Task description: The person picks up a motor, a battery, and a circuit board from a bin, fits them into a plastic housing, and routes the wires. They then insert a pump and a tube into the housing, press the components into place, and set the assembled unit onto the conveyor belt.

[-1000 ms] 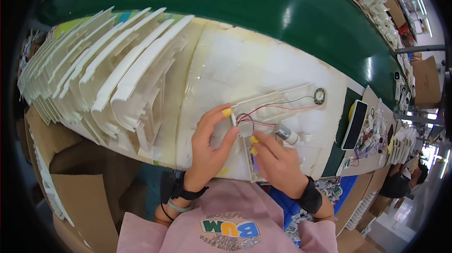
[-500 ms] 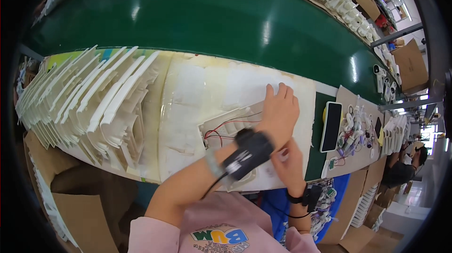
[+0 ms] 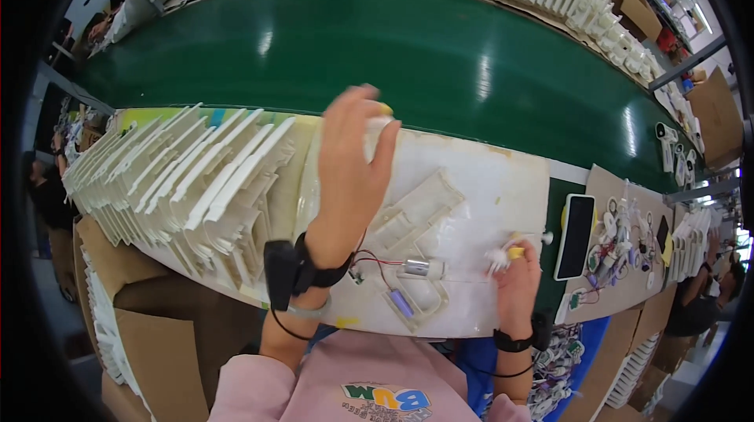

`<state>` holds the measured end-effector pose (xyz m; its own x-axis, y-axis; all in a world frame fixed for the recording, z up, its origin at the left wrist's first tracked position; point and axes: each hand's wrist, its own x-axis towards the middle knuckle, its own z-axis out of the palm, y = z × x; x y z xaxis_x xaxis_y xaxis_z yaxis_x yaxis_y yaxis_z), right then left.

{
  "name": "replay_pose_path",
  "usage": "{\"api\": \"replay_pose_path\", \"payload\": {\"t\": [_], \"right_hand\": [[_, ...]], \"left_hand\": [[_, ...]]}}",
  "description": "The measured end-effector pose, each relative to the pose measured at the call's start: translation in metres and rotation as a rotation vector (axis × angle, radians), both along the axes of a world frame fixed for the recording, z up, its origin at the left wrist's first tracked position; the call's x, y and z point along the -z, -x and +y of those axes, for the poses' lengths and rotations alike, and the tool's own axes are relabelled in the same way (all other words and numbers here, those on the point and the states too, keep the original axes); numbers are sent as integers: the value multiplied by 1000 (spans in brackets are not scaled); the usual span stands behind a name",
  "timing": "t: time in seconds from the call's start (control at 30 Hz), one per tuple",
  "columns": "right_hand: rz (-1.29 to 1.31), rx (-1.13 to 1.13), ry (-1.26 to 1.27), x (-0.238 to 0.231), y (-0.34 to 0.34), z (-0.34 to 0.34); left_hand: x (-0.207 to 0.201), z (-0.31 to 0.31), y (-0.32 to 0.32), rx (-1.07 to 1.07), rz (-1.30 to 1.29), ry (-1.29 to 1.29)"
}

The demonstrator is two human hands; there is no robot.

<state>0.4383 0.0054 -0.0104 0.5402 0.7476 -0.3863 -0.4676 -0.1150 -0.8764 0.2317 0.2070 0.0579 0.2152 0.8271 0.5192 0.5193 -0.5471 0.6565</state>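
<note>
My left hand (image 3: 349,163) is raised over the far edge of the work surface, beyond the shell. Its fingers are stretched and blurred, the thumb stands apart, and a bit of yellow and white shows by the fingertips. Below it lies an off-white plastic shell (image 3: 421,208). A silver motor (image 3: 422,267), a purple battery cell (image 3: 401,303) and red and black wires (image 3: 375,255) sit at its near end. To the right of the shell, my right hand (image 3: 517,284) pinches a small white part (image 3: 496,260), blurred; some yellow shows at the fingers.
Many white shells (image 3: 181,179) stand in a row at left. A phone (image 3: 575,237) lies at right, beside a heap of wired parts (image 3: 620,241). The green belt (image 3: 377,45) runs beyond. Cardboard boxes (image 3: 157,359) stand below left; a blue bin (image 3: 585,336) is below right.
My left hand has left the shell and swung left and away from me. The right hand has moved right. The motor and battery cell now show, and the whole view has shifted.
</note>
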Motion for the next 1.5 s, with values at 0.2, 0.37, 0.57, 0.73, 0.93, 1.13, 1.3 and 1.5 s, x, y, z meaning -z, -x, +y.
{"api": "replay_pose_path", "payload": {"t": [0.2, 0.37, 0.57, 0.73, 0.93, 1.13, 1.3, 1.5], "right_hand": [[-1372, -162, 36, -11, 25, -10], [-1423, -815, -165, -32, 39, 30], [-1712, -955, -345, -61, 33, 76], [-1752, -1171, -651, -45, 49, 99], [-1815, -1112, -369, -56, 59, 66], [-1836, -1173, -509, -45, 66, 79], [-2017, -1077, -143, -47, 75, 55], [-1822, -1140, -40, -45, 90, 36]], "left_hand": [[17, -109, 52, -20, -7, 167], [79, -156, 63, -150, -160, 460], [84, -137, 72, 106, -122, 442], [80, -126, 86, 204, -92, 461], [82, -125, 84, 187, -82, 432], [85, -124, 84, 163, -76, 375], [86, -125, 82, 147, -99, 358], [86, -125, 83, 166, -121, 346]]}}
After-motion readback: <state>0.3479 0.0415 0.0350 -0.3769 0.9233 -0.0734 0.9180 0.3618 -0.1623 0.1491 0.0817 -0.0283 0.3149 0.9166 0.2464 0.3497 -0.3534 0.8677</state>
